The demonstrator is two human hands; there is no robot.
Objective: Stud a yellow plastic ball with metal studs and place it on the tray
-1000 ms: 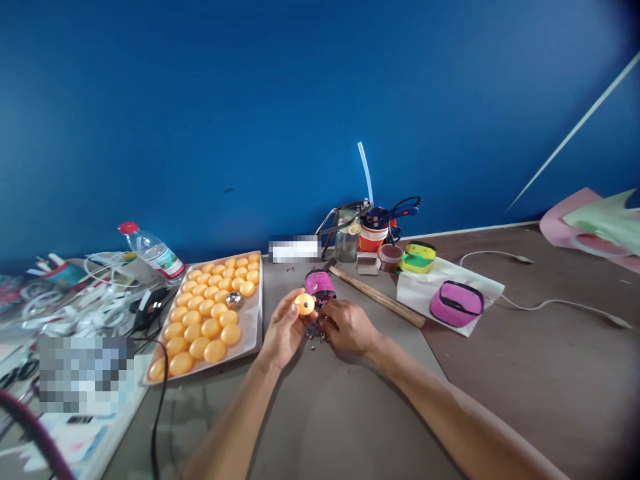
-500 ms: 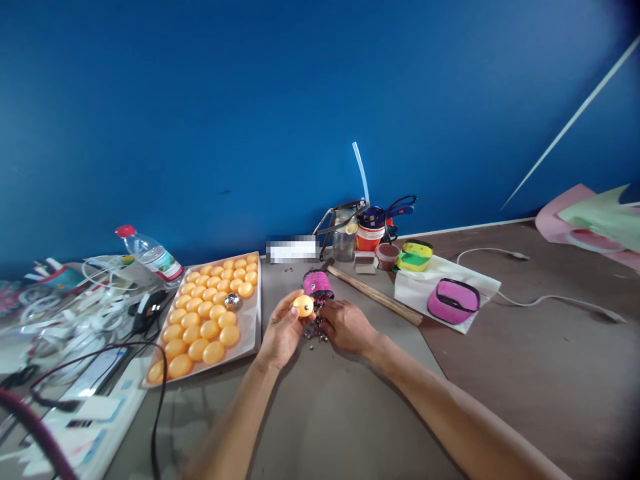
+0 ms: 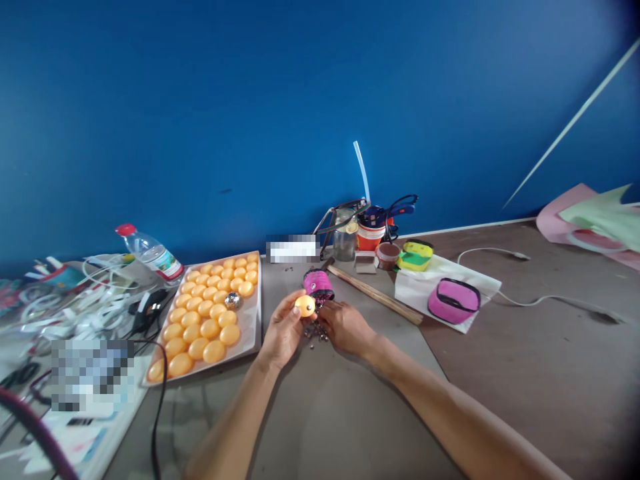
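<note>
My left hand [image 3: 283, 333] holds an orange ball [image 3: 305, 305] with a small dark hole, pinched between thumb and fingers above the table. My right hand [image 3: 347, 327] is curled, fingertips down in a pile of small dark beads [image 3: 314, 331] on the table, right beside the ball. What its fingers pinch is too small to make out. A pink tipped-over container [image 3: 319, 284] lies just behind the beads. To the left, a white tray [image 3: 253, 320] carries many orange balls [image 3: 207, 313] and one shiny silver ball [image 3: 233, 301].
A wooden stick [image 3: 375, 295] lies behind my right hand. Cups and jars [image 3: 370, 233], a pink pouch [image 3: 453, 301] on white paper, a white cable [image 3: 540, 301], a water bottle [image 3: 150, 253] and tangled cords [image 3: 95, 300] surround the spot. Coloured paper sheets [image 3: 595, 223] lie far right.
Almost nothing has moved; both hands stay at the beads with the orange ball held in the left. The view shifted slightly.
</note>
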